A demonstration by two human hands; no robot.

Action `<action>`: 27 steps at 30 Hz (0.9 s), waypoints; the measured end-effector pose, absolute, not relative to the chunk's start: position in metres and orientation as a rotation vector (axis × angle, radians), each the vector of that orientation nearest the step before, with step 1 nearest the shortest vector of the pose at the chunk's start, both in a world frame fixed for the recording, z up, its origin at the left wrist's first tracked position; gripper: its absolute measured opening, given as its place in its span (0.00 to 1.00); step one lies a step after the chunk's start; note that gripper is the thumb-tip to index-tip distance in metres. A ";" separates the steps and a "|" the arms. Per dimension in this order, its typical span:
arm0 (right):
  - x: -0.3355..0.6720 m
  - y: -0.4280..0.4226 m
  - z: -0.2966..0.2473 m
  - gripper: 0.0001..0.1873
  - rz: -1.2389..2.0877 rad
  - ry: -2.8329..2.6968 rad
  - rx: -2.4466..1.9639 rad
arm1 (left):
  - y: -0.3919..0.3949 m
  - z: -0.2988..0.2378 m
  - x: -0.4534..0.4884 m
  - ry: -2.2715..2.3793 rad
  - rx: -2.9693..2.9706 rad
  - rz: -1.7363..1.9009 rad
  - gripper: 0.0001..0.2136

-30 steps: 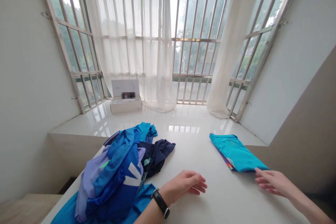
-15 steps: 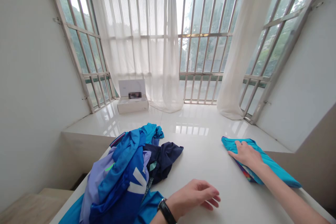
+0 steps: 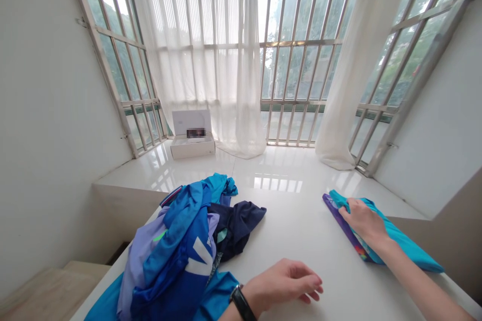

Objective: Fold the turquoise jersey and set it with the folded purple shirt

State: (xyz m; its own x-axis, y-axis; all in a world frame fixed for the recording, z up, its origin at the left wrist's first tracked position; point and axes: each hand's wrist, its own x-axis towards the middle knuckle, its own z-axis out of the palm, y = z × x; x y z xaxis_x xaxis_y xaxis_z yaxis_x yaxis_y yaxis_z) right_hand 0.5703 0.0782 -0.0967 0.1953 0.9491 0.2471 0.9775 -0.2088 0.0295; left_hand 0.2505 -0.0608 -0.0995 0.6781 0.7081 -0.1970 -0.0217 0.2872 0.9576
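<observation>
At the right side of the white table [image 3: 293, 230], my right hand [image 3: 363, 220] is closed on the upper layer of a folded turquoise garment [image 3: 408, 246]. Its fingers bunch the fabric near the far end. Under it, along the left edge, shows a purple garment [image 3: 344, 225] with a multicoloured patch. My left hand [image 3: 286, 283], with a black watch on the wrist, hovers low in the middle, fingers loosely bent and holding nothing. Left of it lies a crumpled pile of clothes [image 3: 169, 251] in blue, lilac and turquoise, with a dark navy garment [image 3: 241, 228] on its right.
A white box [image 3: 193, 148] with its lid raised stands on the window sill [image 3: 241, 168]. White curtains [image 3: 237, 70] hang before the barred windows. Walls rise on both sides, and a beige surface [image 3: 48, 291] sits below at the lower left.
My right hand has gathered the turquoise garment's far end and pulled it rightward, so more of the purple one shows. My left hand's fingers have curled slightly. The whole view has shifted a little.
</observation>
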 end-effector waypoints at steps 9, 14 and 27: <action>0.572 0.086 -0.104 0.19 -0.026 -1.921 -2.218 | -0.061 -0.105 0.249 0.692 1.223 0.539 0.31; 0.622 0.090 -0.102 0.29 0.004 -1.581 -2.370 | -0.058 -0.113 0.249 0.681 1.252 0.524 0.29; 0.700 0.092 -0.115 0.24 0.197 -1.435 -2.501 | -0.059 -0.103 0.249 0.701 1.201 0.546 0.25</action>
State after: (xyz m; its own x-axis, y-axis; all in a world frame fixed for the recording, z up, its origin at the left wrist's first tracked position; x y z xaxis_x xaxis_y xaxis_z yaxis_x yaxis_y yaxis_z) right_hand 0.6997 0.0915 -0.1145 0.5057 0.8627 0.0071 0.8288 -0.4835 -0.2817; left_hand 0.2486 -0.0590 -0.1031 0.6735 0.7125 -0.1970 -0.0157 0.2802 0.9598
